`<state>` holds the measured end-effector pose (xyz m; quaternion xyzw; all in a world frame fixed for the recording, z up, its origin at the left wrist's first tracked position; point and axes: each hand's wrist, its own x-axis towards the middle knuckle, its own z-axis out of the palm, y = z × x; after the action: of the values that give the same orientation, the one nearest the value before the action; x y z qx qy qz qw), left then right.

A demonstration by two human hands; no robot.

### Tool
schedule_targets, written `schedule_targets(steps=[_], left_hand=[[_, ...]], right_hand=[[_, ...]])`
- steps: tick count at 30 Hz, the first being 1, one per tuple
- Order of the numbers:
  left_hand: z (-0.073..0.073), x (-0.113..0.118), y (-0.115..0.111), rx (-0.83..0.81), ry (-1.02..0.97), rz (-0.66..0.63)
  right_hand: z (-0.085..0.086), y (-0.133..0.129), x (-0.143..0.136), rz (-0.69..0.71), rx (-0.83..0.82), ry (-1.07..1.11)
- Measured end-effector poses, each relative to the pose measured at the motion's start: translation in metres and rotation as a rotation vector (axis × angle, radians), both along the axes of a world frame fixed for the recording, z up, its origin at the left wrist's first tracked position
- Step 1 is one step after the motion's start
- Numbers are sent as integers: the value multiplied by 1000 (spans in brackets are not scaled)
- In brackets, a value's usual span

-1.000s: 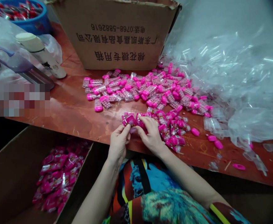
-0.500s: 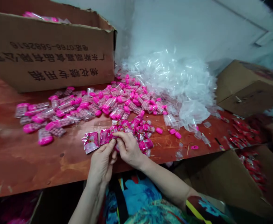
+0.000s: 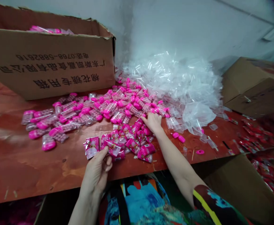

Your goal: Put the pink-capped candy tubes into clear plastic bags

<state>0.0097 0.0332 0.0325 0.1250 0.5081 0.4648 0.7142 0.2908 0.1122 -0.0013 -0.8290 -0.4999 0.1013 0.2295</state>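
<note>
My left hand (image 3: 97, 172) is closed, thumb and fingers pinching the edge of a pink printed sachet (image 3: 114, 148) with a clear strip. Under and beside it lies a heap of similar shiny sachets (image 3: 133, 145), and one more sachet (image 3: 91, 146) rests to the left. My right hand (image 3: 153, 122) reaches past the heap to the near edge of a pile of small clear candy bottles (image 3: 111, 106) with pink caps and pale pink beads inside. Its thumb points left beside a bottle, while its other fingertips are hidden, so I cannot see what they touch.
A large cardboard box (image 3: 57, 70) with more bottles stands back left. Clear empty plastic containers (image 3: 181, 78) are heaped against the wall. Loose pink caps (image 3: 181, 138) lie right of my forearm. Another carton (image 3: 251, 87) and red packets (image 3: 256, 134) are farther right.
My hands were together over the sachets. The right has moved away and forward to the bottle pile; the left has shifted slightly left, with a sachet showing at its fingertips.
</note>
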Motion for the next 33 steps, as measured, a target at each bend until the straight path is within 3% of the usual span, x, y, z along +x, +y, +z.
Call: schedule_targets(steps=[5, 10, 12, 15, 17, 20, 24, 29, 33], left_hand=[[-2, 4, -5, -3, -14, -8], [3, -4, -3, 17, -33, 26], [7, -8, -1, 40, -57, 45], [11, -15, 0, 63, -89, 68], [13, -18, 1, 64, -107, 91], [11, -22, -1, 55, -124, 117], [1, -29, -6, 70, -132, 119], [-8, -37, -11, 52, -163, 155], [-10, -40, -12, 0, -193, 192]], right_hand=[[-13, 1, -3, 4, 28, 108], [8, -18, -14, 98, 258, 254], [18, -29, -25, 147, 365, 547], [29, -47, -50, 182, 389, 1218], [34, -60, -70, 201, 262, 1530], [38, -77, -100, 230, 16, 1806], [36, -93, -131, 251, -114, 1863], [27, -101, -153, 240, -14, 1698], [24, -101, -159, 185, 41, 1714]])
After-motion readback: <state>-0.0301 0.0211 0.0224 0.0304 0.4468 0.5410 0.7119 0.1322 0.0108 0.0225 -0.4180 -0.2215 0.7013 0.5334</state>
